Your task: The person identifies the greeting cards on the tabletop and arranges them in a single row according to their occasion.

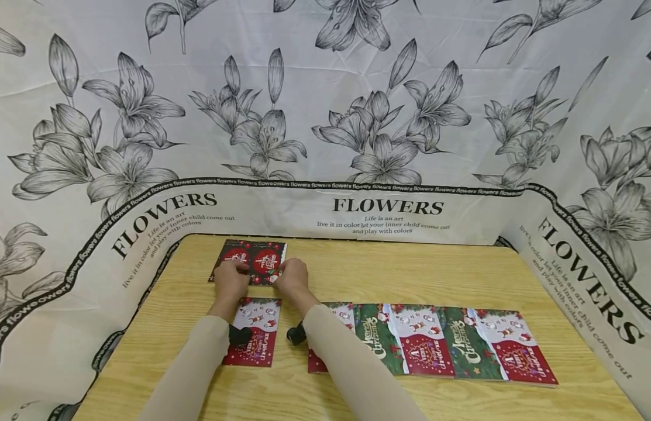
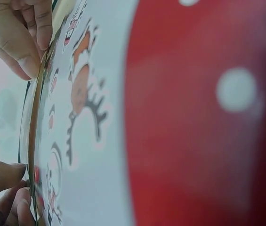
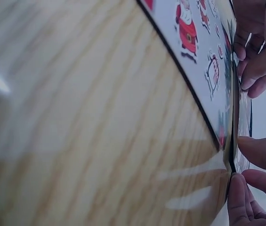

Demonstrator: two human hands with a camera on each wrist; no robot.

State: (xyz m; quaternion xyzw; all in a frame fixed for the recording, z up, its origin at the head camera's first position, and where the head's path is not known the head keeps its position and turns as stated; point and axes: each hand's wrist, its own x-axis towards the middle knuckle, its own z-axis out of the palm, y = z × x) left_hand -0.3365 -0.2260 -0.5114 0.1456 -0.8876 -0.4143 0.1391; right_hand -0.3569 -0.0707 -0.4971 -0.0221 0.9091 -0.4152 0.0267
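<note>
Black card point(image 1: 255, 262) near the bench's point(image 1: 409, 272) far-left corner, its left side pinched by the left hand point(image 1: 231, 280), its right by the right hand point(image 1: 293, 278); printed cards point(image 1: 424, 339) lie nearer the front edge.

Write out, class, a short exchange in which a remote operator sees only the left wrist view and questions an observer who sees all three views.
Operator: My left wrist view is filled by a red-and-white card, with something held edge-on beyond it. What is its design?
Observer: The head view shows a dark cover with two red circles, held between the left hand and the right hand.
Operator: Is anything laid out on the person's right?
Observer: Yes, a row of cards, green designs alternating with red-and-white ones.
</note>
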